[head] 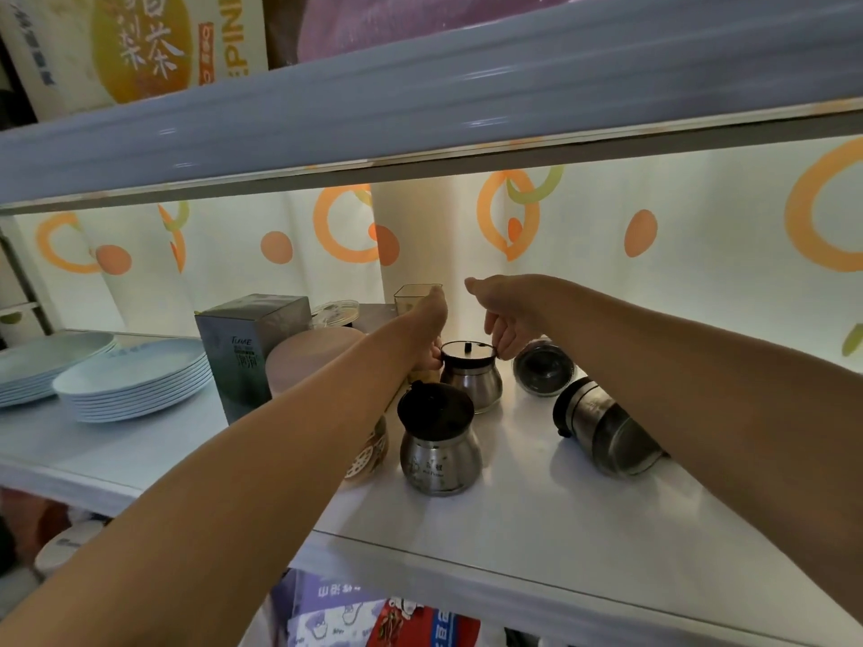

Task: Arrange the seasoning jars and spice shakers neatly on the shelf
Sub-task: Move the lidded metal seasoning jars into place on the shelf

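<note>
Right of the upright front jar, a steel shaker is lying toppled, cap end toward that jar, nearer the right hand. Behind the front jar, the rear jar is being pinched at its rim by curled fingers of both the right and the left hand.

The white shelf bears two stacks of pale blue plates at its left end, a near stack and a far stack. A dark box stands upright beside them, with a pinkish round dish just to its right. Near the middle, two steel shakers with black lids stand upright, the front shaker and the rear shaker. To their right, a near jar and a far jar lie on their sides. A clear cup stands at the back.
</note>
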A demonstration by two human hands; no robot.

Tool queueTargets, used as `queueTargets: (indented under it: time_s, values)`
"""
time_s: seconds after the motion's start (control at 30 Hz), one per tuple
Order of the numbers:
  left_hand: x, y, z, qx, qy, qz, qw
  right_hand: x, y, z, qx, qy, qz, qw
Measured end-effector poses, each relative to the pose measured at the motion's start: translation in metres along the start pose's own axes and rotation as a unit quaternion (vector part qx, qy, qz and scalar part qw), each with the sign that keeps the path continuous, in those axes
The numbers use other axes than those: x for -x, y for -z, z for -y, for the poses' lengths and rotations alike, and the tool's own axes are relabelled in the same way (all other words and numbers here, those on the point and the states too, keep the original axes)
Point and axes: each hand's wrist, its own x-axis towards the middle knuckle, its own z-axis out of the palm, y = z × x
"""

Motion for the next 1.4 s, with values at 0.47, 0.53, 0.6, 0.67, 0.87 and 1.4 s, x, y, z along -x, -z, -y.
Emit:
queueTargets:
  time_s: [0.47,0.53,0.6,0.67,0.87,1.4]
  values:
    - [0.013,0.003,-0.009,-0.028,-0.027,0.012,0.999,0.007,0.012,-0.011,-0.032,0.053,-0.056,0.996]
    - [0.023,0.005,-0.015,0.005,0.0,0.045,0.999,0.007,0.008,-0.011,-0.049,0.065,-0.047,0.996]
    - [0.036,0.003,-0.019,0.023,0.028,0.081,0.996,0.006,0.006,-0.012,-0.039,0.071,-0.054,0.995]
    - [0.043,0.0,-0.021,0.033,0.047,0.098,0.994,0.007,0.004,-0.011,-0.04,0.069,-0.071,0.994]
    - [0.048,-0.01,-0.017,0.064,0.059,0.107,0.99,0.006,-0.002,-0.016,0.002,0.048,-0.068,0.996]
    - [0.046,0.008,-0.011,0.067,0.037,0.104,0.992,0.012,-0.007,-0.014,0.032,0.035,-0.036,0.998]
